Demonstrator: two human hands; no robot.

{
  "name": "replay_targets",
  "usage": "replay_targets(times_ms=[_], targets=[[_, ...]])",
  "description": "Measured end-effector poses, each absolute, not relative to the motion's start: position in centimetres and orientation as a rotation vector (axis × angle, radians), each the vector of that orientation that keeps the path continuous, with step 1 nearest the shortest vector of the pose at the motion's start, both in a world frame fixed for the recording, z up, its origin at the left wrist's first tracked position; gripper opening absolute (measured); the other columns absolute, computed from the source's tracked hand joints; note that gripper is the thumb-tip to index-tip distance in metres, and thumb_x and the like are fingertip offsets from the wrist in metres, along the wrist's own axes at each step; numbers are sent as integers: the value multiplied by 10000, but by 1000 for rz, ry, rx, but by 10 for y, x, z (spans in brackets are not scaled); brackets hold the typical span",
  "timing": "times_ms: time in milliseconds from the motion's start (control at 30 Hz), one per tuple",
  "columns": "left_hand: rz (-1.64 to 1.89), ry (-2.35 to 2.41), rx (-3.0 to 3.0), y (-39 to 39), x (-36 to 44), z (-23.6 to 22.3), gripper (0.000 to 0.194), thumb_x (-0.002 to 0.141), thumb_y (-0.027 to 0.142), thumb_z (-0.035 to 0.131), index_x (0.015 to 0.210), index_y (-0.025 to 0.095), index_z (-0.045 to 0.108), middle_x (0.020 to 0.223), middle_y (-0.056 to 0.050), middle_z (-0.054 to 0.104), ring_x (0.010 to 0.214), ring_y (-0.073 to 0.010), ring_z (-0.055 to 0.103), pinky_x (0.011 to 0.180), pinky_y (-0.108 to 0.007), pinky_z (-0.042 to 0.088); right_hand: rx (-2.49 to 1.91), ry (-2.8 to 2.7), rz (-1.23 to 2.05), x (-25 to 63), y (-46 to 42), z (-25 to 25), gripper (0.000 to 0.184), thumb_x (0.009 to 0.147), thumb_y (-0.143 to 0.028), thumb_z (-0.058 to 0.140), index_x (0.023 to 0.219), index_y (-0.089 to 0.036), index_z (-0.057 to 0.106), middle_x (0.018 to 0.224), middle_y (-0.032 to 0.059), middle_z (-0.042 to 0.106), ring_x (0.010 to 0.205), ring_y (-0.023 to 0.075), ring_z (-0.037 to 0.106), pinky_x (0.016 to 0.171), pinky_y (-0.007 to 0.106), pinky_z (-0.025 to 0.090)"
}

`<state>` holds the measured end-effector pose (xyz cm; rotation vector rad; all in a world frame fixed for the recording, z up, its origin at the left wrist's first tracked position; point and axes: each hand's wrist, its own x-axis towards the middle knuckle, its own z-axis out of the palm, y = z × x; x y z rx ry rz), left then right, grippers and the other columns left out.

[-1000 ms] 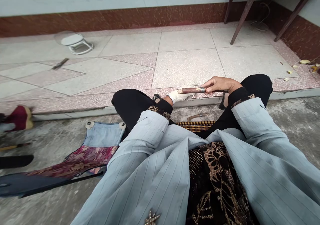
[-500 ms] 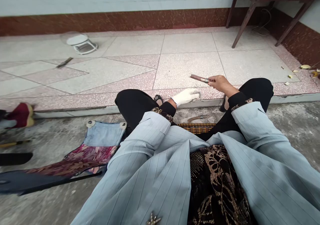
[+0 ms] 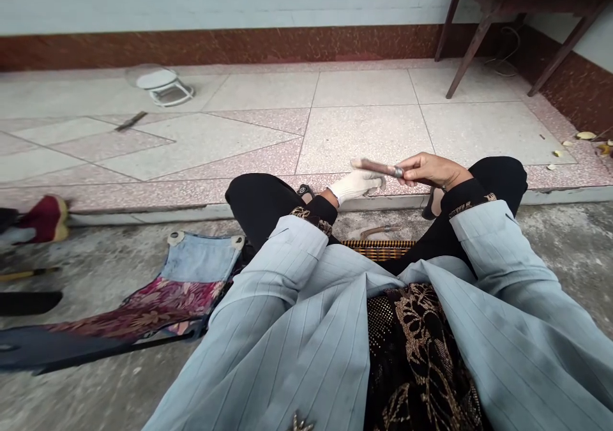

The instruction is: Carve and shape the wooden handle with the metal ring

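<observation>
Right hand [image 3: 427,168] holds brown handle [image 3: 376,167] near step edge [image 3: 565,194], wide tiles [image 3: 366,131] beyond

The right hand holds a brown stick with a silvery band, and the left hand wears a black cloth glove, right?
Not quite: in the head view, the cloth glove on the left hand is white, not black. The right hand does hold the brown stick with a silvery band.

Pale wall [image 3: 239,0] — tiled floor [image 3: 364,128].
</observation>
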<state>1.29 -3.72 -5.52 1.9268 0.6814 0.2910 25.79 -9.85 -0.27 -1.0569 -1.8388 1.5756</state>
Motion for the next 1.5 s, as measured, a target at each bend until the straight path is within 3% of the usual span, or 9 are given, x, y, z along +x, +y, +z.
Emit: replay_targets(times_ms=[200, 400, 533, 700, 800, 1033, 1233, 1367, 1500], targets=[[235, 574, 1974, -50, 20, -54, 254, 928, 312, 460, 931, 140, 647, 643, 22, 488, 552, -80, 446, 538, -180, 368, -1633, -1515, 993, 245, -83, -20, 262, 887, -219, 578, 1097, -123, 702, 890, 87, 677, 641, 126, 531, 573, 251, 396], [170, 456, 2043, -56, 19, -43, 302, 910, 370, 479, 903, 146, 681, 709, 6, 569, 589, -82, 466, 568, -190, 357, -2144, -2164, 260, 251, -81, -29, 279, 890, -245, 585, 1102, -191, 757, 1035, 134, 713, 939, 272, 626, 745, 341, 428], [307, 720, 2082, -44, 14, -39, 258, 886, 326, 484, 856, 136, 657, 645, 10, 536, 529, -76, 438, 536, -198, 328, -1960, -2512, 819, 259, -84, -27, 306, 812, -223, 680, 1102, -234, 779, 1008, 72, 737, 914, 234, 641, 774, 314, 437], [379, 885, 2174, -29, 13, -45, 225, 859, 285, 488, 832, 134, 652, 651, 9, 544, 573, -96, 460, 592, -222, 346, -1249, -2380, 1584, 268, -87, -12, 499, 781, -422, 724, 1239, -222, 724, 940, 37, 734, 799, 166, 604, 778, 297, 450], [307, 808, 2202, -33, 18, -53, 205, 838, 281, 514, 814, 133, 653, 733, -14, 599, 673, -121, 525, 659, -235, 374, -1164, -2146, 1565, 264, -92, -3, 518, 763, -415, 734, 1235, -202, 719, 854, 15, 704, 731, 133, 557, 728, 272, 441], [159, 714, 2264, -55, 23, -53, 249, 879, 300, 458, 804, 151, 642, 677, 3, 541, 599, -114, 466, 594, -239, 327, -1510, -1844, 1145, 256, -89, -11, 285, 831, -261, 643, 1070, -156, 758, 737, 33, 642, 644, 128, 511, 613, 256, 396], [140, 597, 2229, -55, 22, -51, 277, 889, 324, 467, 876, 147, 681, 706, 9, 562, 592, -98, 457, 598, -221, 335, -1986, -2111, 701, 253, -82, -28, 279, 819, -213, 657, 1064, -184, 786, 885, 91, 704, 791, 209, 594, 700, 313, 413], [222, 556, 2329, -48, 19, -49, 258, 871, 293, 486, 846, 129, 682, 766, -13, 608, 720, -124, 527, 708, -228, 372, -1899, -2330, 1088, 256, -84, -26, 303, 744, -193, 729, 1036, -223, 803, 922, 66, 731, 797, 195, 612, 730, 303, 427], [237, 599, 2224, -44, 14, -45, 284, 880, 301, 465, 906, 115, 677, 758, -19, 607, 695, -124, 526, 679, -232, 386, -1412, -2312, 1643, 263, -89, -13, 365, 745, -310, 740, 1091, -202, 781, 819, 25, 709, 689, 141, 560, 678, 276, 427]])
